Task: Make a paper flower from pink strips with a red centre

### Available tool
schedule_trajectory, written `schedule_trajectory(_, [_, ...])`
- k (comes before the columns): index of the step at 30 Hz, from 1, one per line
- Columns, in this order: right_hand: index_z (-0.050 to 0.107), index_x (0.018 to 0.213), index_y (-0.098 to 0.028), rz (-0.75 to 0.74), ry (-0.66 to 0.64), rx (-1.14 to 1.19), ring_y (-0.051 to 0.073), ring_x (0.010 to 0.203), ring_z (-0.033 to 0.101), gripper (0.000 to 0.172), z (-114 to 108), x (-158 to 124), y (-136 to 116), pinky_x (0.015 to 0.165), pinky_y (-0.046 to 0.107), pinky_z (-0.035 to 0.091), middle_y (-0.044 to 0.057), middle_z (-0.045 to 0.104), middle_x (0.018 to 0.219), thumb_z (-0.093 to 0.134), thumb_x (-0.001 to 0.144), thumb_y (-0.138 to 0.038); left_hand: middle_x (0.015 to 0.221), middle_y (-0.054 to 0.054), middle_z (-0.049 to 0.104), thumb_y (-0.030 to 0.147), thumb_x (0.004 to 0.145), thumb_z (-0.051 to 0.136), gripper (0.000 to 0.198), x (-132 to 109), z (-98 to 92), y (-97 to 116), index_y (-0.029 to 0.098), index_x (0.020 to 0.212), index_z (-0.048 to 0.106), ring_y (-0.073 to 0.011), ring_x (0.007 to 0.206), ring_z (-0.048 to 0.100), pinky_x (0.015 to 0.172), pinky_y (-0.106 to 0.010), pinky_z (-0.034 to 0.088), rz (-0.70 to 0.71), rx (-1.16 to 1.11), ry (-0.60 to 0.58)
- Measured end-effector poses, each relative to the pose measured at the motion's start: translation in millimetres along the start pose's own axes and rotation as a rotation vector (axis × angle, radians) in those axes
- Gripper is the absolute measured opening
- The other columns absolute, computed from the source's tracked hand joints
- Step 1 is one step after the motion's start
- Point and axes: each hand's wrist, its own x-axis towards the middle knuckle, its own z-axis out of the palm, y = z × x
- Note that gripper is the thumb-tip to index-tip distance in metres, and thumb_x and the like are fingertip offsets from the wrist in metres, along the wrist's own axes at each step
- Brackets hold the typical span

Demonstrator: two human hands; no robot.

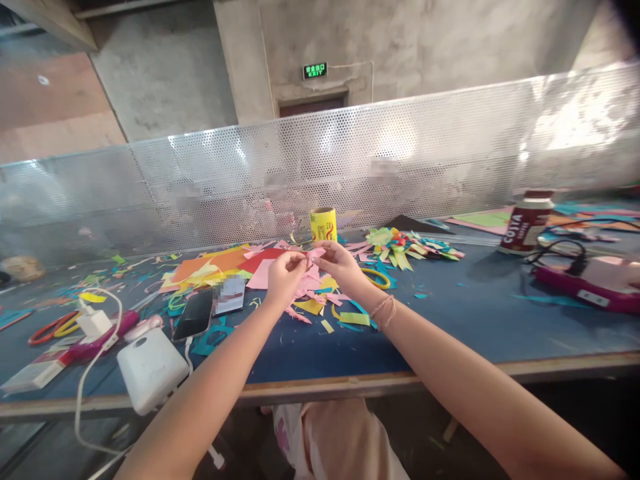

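Observation:
My left hand (284, 277) and my right hand (341, 267) meet over the blue table (465, 313), both pinched on a small pink paper piece (311, 255) held between their fingertips. More pink paper strips (306, 285) hang and lie just below the hands. A string bracelet is on my right wrist. Under and around the hands lie yellow, blue and pink scraps. A yellow roll (323, 225) stands upright just behind the hands.
Coloured paper sheets (215, 267) and a phone (194, 314) lie left of the hands; a white device (150, 369) with a cable sits at the front left. Finished paper flowers (400, 243), a bottle (526, 222) and a pink tool (590, 283) are right. A perforated metal screen (350, 167) backs the table.

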Motion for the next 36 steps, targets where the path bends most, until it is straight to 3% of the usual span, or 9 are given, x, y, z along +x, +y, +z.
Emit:
schedule_trajectory(9, [0.052, 0.097, -0.019, 0.046, 0.058, 0.029, 0.009, 0.058, 0.051, 0.033, 0.9, 0.0, 0.5, 0.057, 0.025, 0.043, -0.006, 0.050, 0.062, 0.065, 0.067, -0.028, 0.068, -0.004, 0.063, 0.022, 0.071, 0.057, 0.007, -2.9, 0.3, 4.9, 0.015, 0.073, 0.058, -0.0144, 0.066, 0.060, 0.065, -0.027, 0.048, 0.025, 0.100, 0.024])
schedule_trajectory(22, [0.054, 0.095, -0.020, 0.013, -0.009, -0.031, 0.010, 0.060, 0.055, 0.034, -1.1, 2.0, 6.2, 0.059, 0.027, 0.046, -0.004, 0.055, 0.066, 0.069, 0.065, -0.028, 0.060, -0.003, 0.061, 0.032, 0.073, 0.058, 0.019, -3.5, -1.2, 6.1, 0.016, 0.065, 0.057, -0.0131, 0.057, 0.058, 0.057, -0.025, 0.045, 0.006, 0.158, 0.037])
schedule_trajectory(36, [0.057, 0.094, -0.021, 0.116, 0.012, 0.173, 0.010, 0.065, 0.057, 0.031, 2.2, 0.3, 3.7, 0.058, 0.023, 0.044, -0.001, 0.062, 0.075, 0.068, 0.067, -0.029, 0.063, -0.002, 0.062, 0.024, 0.071, 0.056, 0.009, -4.8, 0.3, 10.0, 0.016, 0.066, 0.057, -0.0130, 0.061, 0.058, 0.060, -0.025, 0.046, 0.054, 0.169, 0.033])
